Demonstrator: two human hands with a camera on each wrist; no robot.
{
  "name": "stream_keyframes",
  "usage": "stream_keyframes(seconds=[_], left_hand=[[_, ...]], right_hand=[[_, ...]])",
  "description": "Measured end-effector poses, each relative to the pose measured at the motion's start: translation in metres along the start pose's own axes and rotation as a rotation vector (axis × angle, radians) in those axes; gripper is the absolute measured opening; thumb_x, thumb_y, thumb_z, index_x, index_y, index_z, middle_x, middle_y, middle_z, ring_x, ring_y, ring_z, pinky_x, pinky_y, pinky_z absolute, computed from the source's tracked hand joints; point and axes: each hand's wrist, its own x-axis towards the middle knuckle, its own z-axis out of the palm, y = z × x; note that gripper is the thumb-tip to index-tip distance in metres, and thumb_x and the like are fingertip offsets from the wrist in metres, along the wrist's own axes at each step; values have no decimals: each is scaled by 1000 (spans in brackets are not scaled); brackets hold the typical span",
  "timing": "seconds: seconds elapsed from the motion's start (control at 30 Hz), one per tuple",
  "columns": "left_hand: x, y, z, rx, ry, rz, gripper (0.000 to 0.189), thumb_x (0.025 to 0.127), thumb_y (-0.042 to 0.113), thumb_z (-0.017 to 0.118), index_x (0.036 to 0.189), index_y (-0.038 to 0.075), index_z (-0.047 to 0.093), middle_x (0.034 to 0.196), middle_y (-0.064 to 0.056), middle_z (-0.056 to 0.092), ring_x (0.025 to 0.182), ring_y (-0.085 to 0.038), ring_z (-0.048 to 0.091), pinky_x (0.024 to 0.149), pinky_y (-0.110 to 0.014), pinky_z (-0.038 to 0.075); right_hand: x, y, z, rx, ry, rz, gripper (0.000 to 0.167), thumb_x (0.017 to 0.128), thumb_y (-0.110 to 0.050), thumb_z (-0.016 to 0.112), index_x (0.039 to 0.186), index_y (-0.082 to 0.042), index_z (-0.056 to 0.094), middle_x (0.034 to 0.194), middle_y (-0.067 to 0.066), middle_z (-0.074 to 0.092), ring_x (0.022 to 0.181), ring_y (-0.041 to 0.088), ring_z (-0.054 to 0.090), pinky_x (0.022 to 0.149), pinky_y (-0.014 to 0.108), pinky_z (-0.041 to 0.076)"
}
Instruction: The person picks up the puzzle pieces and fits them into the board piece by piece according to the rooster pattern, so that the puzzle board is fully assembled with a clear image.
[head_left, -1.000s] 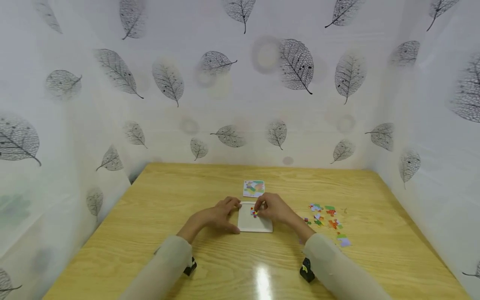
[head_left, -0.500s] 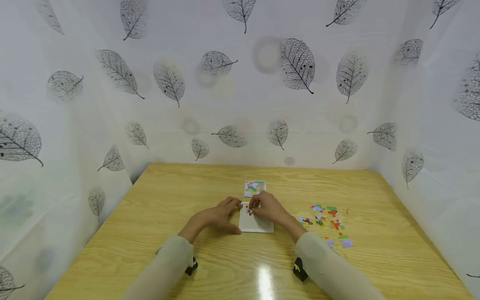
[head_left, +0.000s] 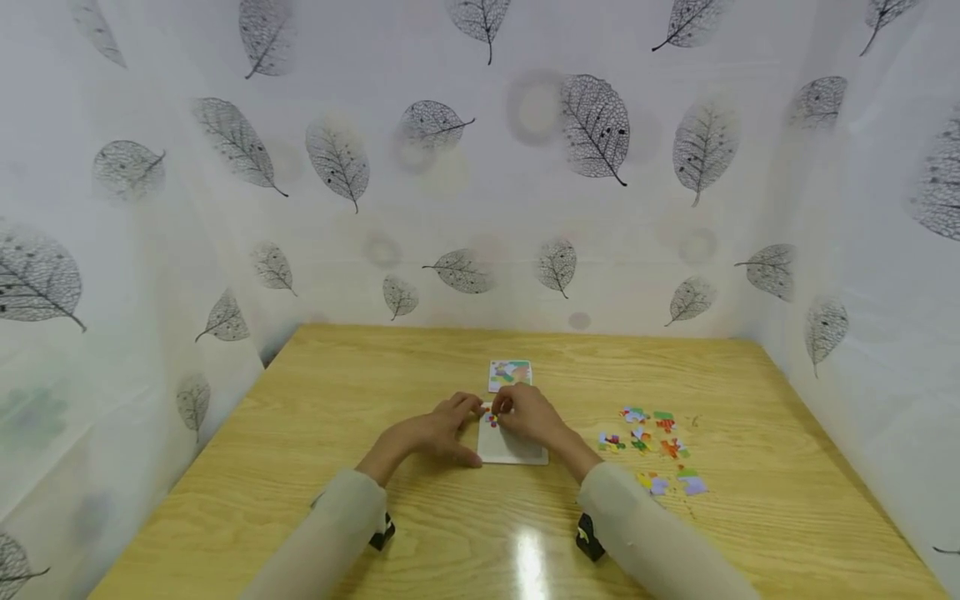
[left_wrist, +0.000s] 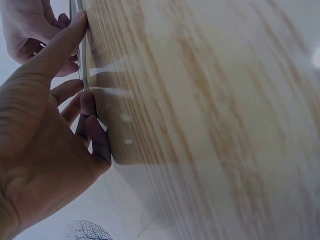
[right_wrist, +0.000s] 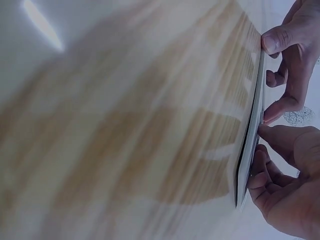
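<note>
A white puzzle tray lies flat on the wooden table in front of me. My left hand holds its left side, the thumb at the near left corner and the fingers at the far left corner. Over the tray's upper left part, my right hand pinches a small colourful puzzle piece between thumb and fingertips. The fingers partly cover that piece. In the left wrist view the tray's edge appears side-on; the piece cannot be made out there. The right wrist view has both hands along the tray's rim.
Behind the tray lies a square picture card, partly hidden by the right hand. Several loose puzzle pieces are scattered on the table at the right. Leaf-print curtains stand around the back and sides.
My right hand has moved left across the tray, bringing the puzzle piece toward the upper left corner. My left hand keeps its place on the tray.
</note>
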Motion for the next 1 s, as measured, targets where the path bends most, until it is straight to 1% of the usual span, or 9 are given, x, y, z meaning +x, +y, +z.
stream_keyframes(seconds=[0.13,0.27,0.4,0.53,0.67,0.77,0.9,1.0], left_hand=[[0,1,1,-1,2,-2,88,87,43,84,154,10,37,158,-13,33,147,-38,34,115,-57,39],[1,0,2,4,-8,-17,88,87,45,83,154,11,37,160,-12,32,149,-37,32,115,-58,38],[2,1,3,1,-12,-29,85,87,45,83,152,12,40,161,-12,31,150,-37,31,115,-59,38],[3,2,4,-3,-6,-38,82,85,44,85,149,14,41,161,-12,31,150,-38,30,116,-59,37],[5,4,4,-14,-11,-46,84,86,45,84,151,16,39,161,-10,30,150,-37,30,117,-58,35],[3,5,4,-30,-8,-45,88,85,44,85,152,14,37,160,-13,31,150,-38,31,118,-59,34],[0,3,3,-22,1,-53,91,84,42,87,153,12,35,159,-15,33,149,-38,33,118,-58,34],[-1,3,1,-12,2,-44,92,84,43,86,154,15,33,159,-15,33,149,-39,32,118,-58,34]], right_hand=[[-3,1,-4,19,-19,15,13,87,2,73,98,-3,74,95,8,73,91,23,67,86,43,56],[-8,6,-11,90,-42,39,14,91,-1,72,104,-3,73,103,7,73,97,23,68,89,42,57],[-13,13,-21,162,-48,38,16,95,-6,71,111,-3,72,107,9,71,94,22,66,83,38,56],[-19,23,-33,199,-56,43,24,99,-10,69,121,-2,68,116,13,69,94,22,65,78,35,56],[-30,36,-47,206,-51,55,33,101,-10,67,132,-1,63,128,17,66,102,26,64,82,38,57],[-39,47,-60,197,-44,57,38,102,-10,66,138,-1,60,132,20,64,105,28,63,85,41,57],[-49,62,-76,199,-40,49,41,103,-11,65,141,1,57,134,25,62,100,27,63,82,42,56],[-58,74,-90,204,-32,60,42,104,-11,64,142,3,55,134,28,60,97,27,63,81,43,56]])
